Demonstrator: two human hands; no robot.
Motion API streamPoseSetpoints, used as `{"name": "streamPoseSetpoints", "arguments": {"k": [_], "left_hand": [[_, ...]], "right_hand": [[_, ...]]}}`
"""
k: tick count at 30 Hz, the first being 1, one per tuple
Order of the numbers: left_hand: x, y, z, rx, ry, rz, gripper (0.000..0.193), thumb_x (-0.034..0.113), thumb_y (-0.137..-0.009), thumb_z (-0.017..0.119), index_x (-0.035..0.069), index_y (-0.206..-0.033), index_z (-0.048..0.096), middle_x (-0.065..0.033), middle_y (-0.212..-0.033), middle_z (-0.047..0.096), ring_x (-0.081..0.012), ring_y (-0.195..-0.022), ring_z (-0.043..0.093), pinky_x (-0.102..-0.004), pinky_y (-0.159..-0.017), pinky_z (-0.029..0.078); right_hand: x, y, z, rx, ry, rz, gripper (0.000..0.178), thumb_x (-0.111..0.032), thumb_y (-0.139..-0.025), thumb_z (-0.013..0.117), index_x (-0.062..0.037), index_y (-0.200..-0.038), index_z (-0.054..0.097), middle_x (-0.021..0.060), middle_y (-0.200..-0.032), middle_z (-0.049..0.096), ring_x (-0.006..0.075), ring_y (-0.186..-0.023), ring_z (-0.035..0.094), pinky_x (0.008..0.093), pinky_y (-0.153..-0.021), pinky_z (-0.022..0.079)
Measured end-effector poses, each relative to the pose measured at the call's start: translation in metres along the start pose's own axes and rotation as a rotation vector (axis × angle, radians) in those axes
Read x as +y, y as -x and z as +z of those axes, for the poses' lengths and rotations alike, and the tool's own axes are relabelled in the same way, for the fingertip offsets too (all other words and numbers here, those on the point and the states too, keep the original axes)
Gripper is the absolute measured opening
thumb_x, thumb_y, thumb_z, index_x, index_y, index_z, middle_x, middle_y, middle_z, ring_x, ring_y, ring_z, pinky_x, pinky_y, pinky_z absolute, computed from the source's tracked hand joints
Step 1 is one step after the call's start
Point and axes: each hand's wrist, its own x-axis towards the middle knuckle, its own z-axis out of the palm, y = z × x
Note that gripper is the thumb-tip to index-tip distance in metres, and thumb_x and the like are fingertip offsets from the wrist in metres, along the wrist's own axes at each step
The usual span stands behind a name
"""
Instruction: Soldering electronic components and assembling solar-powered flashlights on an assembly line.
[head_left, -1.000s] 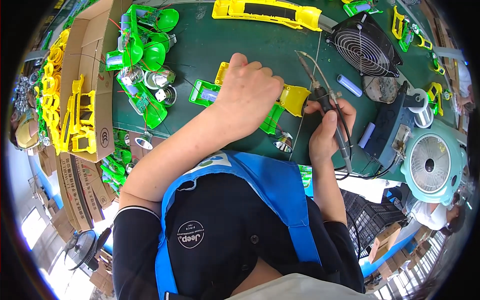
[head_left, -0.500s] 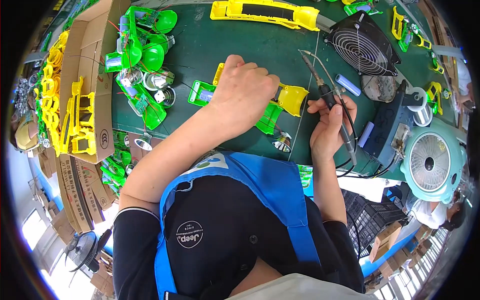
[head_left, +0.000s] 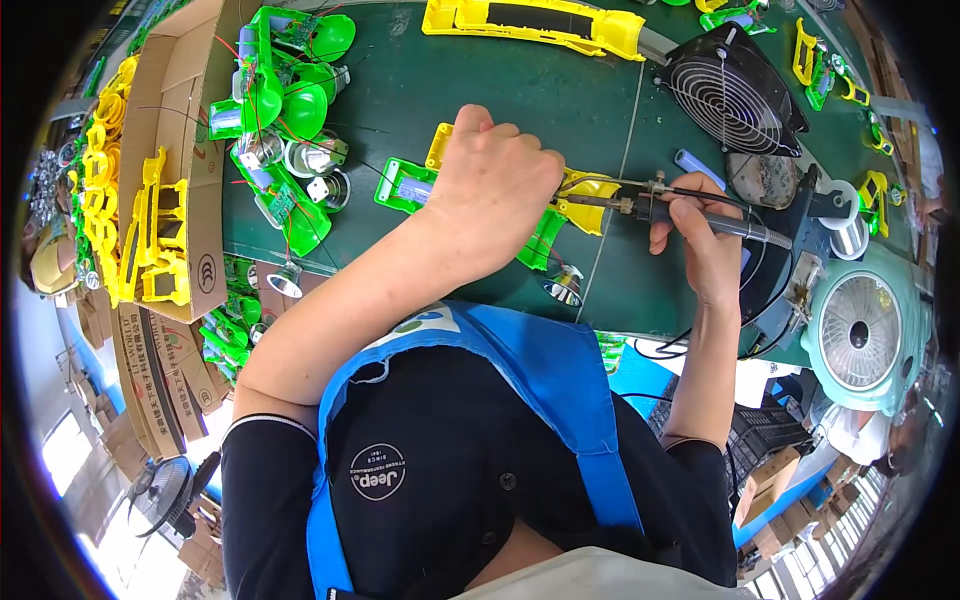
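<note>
My left hand (head_left: 490,190) is closed over a yellow plastic housing (head_left: 592,207), back of the hand up, with its fingertips hidden. A green plastic housing lies under the same hand; its left end (head_left: 403,187) holds a pale blue cylindrical battery cell, and its near end (head_left: 543,240) is beside a round silver lamp reflector (head_left: 565,287). My right hand (head_left: 705,240) grips a soldering iron (head_left: 710,220) with a thin metal solder guide along it. The iron lies nearly level, pointing left across the yellow housing; its tip is close to my left hand and partly hidden.
Wired green lamp housings (head_left: 285,100) pile up at left, beside a cardboard box (head_left: 205,210) with yellow frames. A long yellow shell (head_left: 530,25) lies at the far side. At right stand a black fan (head_left: 730,90), a solder spool (head_left: 848,235) and a turquoise fan (head_left: 860,325).
My right hand has moved right, swinging the soldering iron from upright-slanting to nearly level, its tip now at the yellow housing. My left hand has stayed almost still.
</note>
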Motion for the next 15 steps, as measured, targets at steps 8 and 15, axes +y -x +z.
{"name": "streamPoseSetpoints", "arguments": {"k": [8, 15], "left_hand": [[0.001, 0.000, 0.000, -0.010, -0.011, 0.002, 0.005, 0.007, -0.077, 0.061, 0.010, -0.074, 0.063, -0.0052, -0.071, 0.061, -0.0239, -0.077, 0.062, -0.0400, -0.086, 0.040], [0.004, -0.003, 0.000, -0.011, -0.028, 0.006, 0.004, 0.006, -0.073, 0.062, 0.009, -0.072, 0.064, -0.0053, -0.070, 0.062, -0.0230, -0.076, 0.063, -0.0382, -0.083, 0.040]], "right_hand": [[-0.009, -0.003, 0.006, -0.037, 0.169, 0.039, 0.022, -0.014, -0.085, 0.064, 0.0046, -0.095, 0.057, 0.0102, -0.068, 0.063, 0.0158, -0.055, 0.059, 0.0266, -0.052, 0.049], [-0.014, 0.016, -0.005, 0.059, 0.188, -0.037, 0.024, -0.016, -0.087, 0.062, 0.0046, -0.098, 0.056, 0.0180, -0.086, 0.066, 0.0155, -0.057, 0.059, 0.0273, -0.053, 0.049]]}}
